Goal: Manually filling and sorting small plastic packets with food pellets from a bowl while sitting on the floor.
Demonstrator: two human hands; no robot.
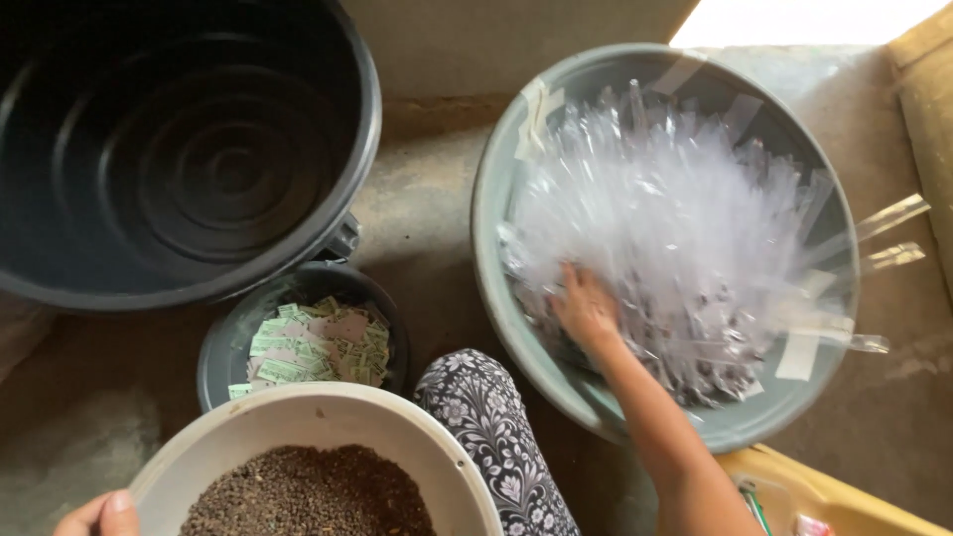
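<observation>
Two hands in my view: my right hand lies spread, fingers loose, on a heap of clear plastic sleeves inside the grey basin. My left hand clamps the rim of the white bowl of dark brown grains. Behind it sits a small black pot of pale green paper slips, beside a big empty black tub.

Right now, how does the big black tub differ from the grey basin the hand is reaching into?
The black tub is empty and deep, with ringed ridges on its floor; the grey basin is shallow and heaped with clear plastic bags. The right hand is in the basin; nothing touches the tub. Both are round and sit on the floor.
</observation>
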